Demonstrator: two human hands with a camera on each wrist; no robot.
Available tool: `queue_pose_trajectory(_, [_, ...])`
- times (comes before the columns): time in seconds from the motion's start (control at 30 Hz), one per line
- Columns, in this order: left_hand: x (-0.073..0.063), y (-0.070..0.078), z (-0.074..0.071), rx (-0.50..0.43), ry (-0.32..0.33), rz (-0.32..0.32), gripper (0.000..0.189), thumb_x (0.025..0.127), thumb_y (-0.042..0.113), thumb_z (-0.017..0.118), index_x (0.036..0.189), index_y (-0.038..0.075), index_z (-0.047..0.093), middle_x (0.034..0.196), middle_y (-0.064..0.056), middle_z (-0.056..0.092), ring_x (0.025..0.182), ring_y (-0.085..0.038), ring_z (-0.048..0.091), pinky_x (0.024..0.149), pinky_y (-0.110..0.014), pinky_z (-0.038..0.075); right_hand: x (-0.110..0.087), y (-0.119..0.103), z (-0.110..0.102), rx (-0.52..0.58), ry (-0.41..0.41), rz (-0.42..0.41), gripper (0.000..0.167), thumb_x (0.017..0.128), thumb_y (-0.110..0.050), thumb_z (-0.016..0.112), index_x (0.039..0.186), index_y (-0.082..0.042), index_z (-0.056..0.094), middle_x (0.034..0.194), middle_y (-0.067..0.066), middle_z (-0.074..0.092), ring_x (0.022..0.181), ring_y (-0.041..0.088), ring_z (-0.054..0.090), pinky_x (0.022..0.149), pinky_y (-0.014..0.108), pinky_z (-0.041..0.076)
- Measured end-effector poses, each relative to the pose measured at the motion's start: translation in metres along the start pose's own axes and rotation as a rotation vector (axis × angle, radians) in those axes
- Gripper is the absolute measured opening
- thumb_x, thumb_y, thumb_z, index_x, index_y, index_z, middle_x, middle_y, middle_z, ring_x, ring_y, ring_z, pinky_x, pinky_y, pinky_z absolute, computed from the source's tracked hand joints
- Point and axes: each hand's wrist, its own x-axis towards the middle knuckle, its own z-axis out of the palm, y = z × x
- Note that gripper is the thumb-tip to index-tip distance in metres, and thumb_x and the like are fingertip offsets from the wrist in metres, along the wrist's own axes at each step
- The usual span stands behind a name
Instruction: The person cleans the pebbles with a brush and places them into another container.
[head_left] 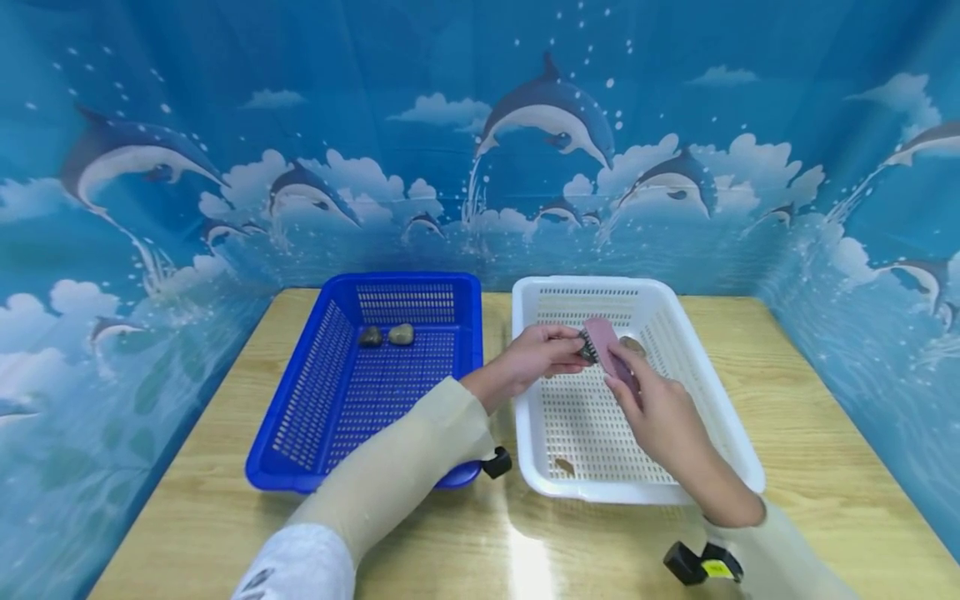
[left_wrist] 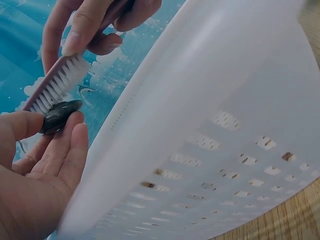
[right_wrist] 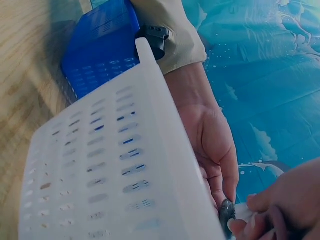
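Observation:
My left hand pinches a dark, smooth stone between thumb and fingers, above the white basket. In my right hand is a pink brush, gripped by its handle. White bristles face the stone and touch its upper side in the left wrist view. The right wrist view shows the dark stone at the left fingertips, close to the right hand. Inside the white basket lie a brownish stone, partly behind the right hand, and a small brown piece near the front.
A blue basket stands to the left, holding a dark stone and a lighter stone. Both baskets rest on a wooden table. A dolphin-printed blue curtain encloses the back and sides.

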Motion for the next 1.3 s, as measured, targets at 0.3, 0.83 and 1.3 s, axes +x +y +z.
queue_pose_trajectory(0.3, [-0.001,0.001,0.001,-0.042,0.027,0.003,0.031,0.099,0.006,0.055,0.128,-0.006,0.057,0.116,-0.025,0.065,0.089,-0.020,0.070,0.086,-0.030,0.058,0.003,0.007,-0.001,-0.012,0.039,0.010,0.044,0.098,-0.013,0.059,0.139,-0.002,0.047,0.062,0.005,0.055,0.047,0.012,0.045,0.043,0.027,0.039])
queue_pose_trajectory(0.83, [0.000,0.003,0.000,-0.079,0.059,0.000,0.037,0.100,0.004,0.054,0.135,-0.007,0.050,0.123,-0.028,0.060,0.108,-0.032,0.065,0.091,-0.032,0.056,-0.009,0.010,-0.001,0.040,0.106,-0.005,0.046,0.095,-0.010,0.063,0.138,-0.003,0.048,0.071,0.008,0.062,0.053,0.010,0.051,0.045,0.025,0.044])
queue_pose_trajectory(1.3, [-0.001,0.004,0.000,-0.066,0.019,0.011,0.034,0.102,0.005,0.049,0.133,-0.007,0.052,0.123,-0.029,0.060,0.110,-0.032,0.064,0.093,-0.033,0.056,0.002,0.004,0.002,0.001,0.032,-0.029,0.044,0.097,-0.013,0.060,0.139,-0.002,0.048,0.096,0.024,0.068,0.064,0.027,0.061,0.057,0.044,0.053])
